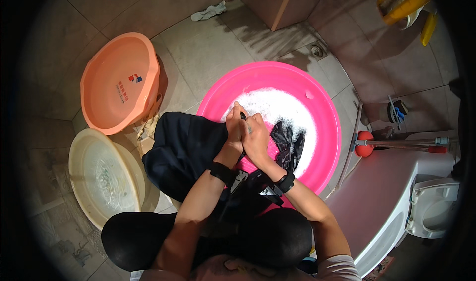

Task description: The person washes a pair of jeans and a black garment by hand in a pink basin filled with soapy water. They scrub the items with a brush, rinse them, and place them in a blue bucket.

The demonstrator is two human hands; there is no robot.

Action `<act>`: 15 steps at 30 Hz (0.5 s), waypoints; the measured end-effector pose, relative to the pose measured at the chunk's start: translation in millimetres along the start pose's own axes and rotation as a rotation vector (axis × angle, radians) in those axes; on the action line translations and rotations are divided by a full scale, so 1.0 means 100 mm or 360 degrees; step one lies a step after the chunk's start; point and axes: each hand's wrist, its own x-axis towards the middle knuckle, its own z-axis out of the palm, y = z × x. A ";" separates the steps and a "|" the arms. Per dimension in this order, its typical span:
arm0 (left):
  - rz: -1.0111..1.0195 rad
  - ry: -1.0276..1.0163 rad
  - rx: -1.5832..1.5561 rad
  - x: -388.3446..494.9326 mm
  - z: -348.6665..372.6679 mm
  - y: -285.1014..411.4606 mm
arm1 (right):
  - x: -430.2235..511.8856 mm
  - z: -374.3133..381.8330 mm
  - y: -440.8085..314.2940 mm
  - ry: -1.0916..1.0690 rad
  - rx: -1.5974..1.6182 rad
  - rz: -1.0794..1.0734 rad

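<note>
My left hand (pixel 234 126) and my right hand (pixel 256 136) are pressed together above a pink plastic basin (pixel 333 132). Both are closed on a bunched part of a dark navy garment (pixel 189 143), and a bit of dark cloth shows between the thumbs. The rest of that garment spreads left over the basin's rim. White suds (pixel 286 102) fill the middle of the basin. To the right of my hands, a black wet cloth (pixel 283 139) lies partly in the foam. Each wrist wears a black band. My forearms hide the near part of the basin.
Left of the basin, a peach basin (pixel 111 76) leans near the wall above a cream basin (pixel 130 177) holding water. A floor drain (pixel 317 51) lies at the back. At right are a red plunger (pixel 364 144), poles and a white toilet (pixel 433 210). White socks (pixel 209 12) lie by the wall.
</note>
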 end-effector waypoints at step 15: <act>-0.0180 0.0103 -0.0103 -0.03 -0.04 -0.07 | 0.01 -0.04 0.13 0.0122 0.0056 0.0088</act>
